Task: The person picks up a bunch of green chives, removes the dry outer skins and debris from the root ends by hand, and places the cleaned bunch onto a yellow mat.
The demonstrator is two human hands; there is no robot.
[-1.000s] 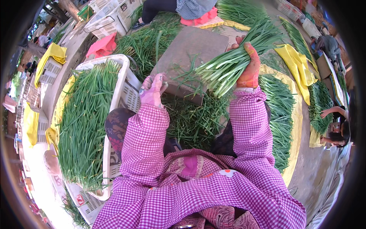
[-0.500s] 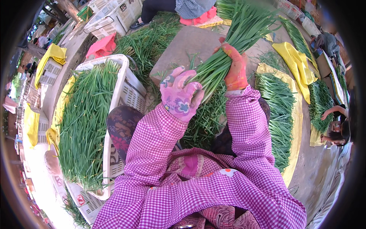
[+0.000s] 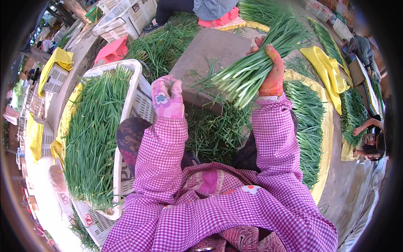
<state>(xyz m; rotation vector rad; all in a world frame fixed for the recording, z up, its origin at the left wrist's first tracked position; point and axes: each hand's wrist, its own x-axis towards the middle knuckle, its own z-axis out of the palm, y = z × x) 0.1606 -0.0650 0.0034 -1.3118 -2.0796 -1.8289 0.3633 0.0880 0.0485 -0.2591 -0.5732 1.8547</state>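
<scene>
A thick bunch of garlic chives (image 3: 245, 80) is in my right hand (image 3: 273, 71), in an orange glove. Its pale stem ends point down and left, its green leaves up and right. Away from the bunch, to its left, is my left hand (image 3: 168, 98) in a pink floral glove. Its fingers curl in toward the thumb; what they hold, if anything, is hidden. Between the hands stands a brownish block (image 3: 205, 50) with a flat top and loose green leaves on it. More loose leaves (image 3: 218, 134) lie in a heap below, between my knees.
On my left a white plastic crate (image 3: 136, 90) brims with chives. Laid-out chives (image 3: 308, 130) cover a yellow sheet at my right. A leafy pile (image 3: 168, 46) and a red plastic stool (image 3: 112, 51) are farther off. Another person (image 3: 215, 9) sits at the top; a co-worker's hand (image 3: 359, 127) reaches chives far right.
My left hand has drawn away from the stem ends, moving left, and its fingers have curled. My right hand has shifted slightly right with the bunch, whose stems now show whole.
</scene>
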